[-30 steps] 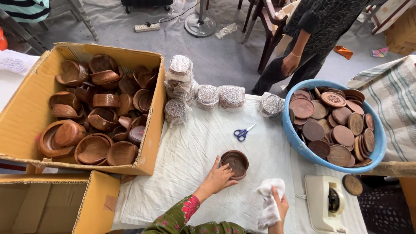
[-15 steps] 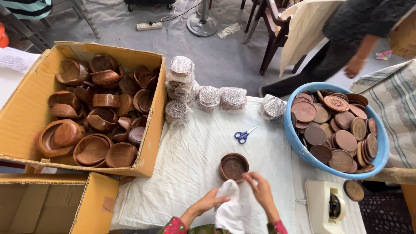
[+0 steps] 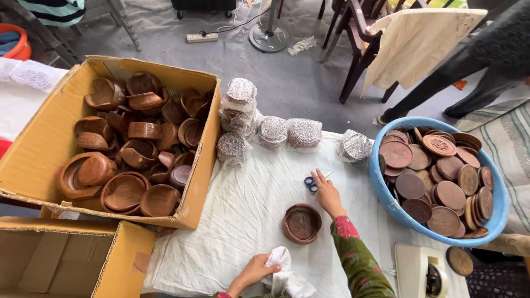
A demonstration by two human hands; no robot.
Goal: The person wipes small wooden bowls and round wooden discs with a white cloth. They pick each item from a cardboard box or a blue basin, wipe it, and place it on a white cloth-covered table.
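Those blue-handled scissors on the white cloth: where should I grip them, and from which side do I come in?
Likely by the blue finger loops. The scissors lie flat on the white cloth, loops toward the round wooden bowl, blades pointing away toward the wrapped stacks. The right hand already rests at the loops, so come from the near side, from above; the flat blades offer little to pinch.

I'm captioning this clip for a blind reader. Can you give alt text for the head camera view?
Seen from above, a person's right hand reaches for blue-handled scissors on a white cloth-covered table, while the left hand holds a white rag beside a round wooden dish. A cardboard box of wooden bowls sits left, a blue basin of wooden lids right.
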